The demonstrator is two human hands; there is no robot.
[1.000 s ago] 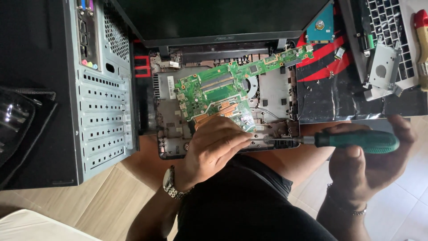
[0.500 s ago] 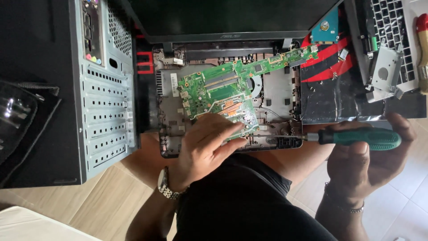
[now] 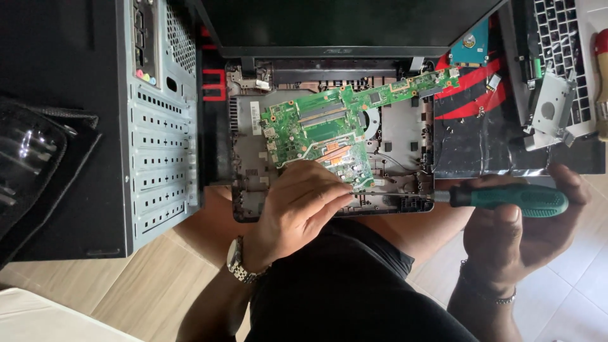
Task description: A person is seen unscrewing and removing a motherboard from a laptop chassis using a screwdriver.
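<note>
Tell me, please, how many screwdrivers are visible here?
1. A green-handled screwdriver lies in the right hand, beside the opened laptop base. The left hand holds none, resting on the green circuit board. Others may be hidden.

Soft daylight is falling evenly, brightest at 3 o'clock on the pale floor. Glare is streaking the foil. The black case at 9 o'clock is sinking into shadow; focus is staying sharp centrally.
</note>
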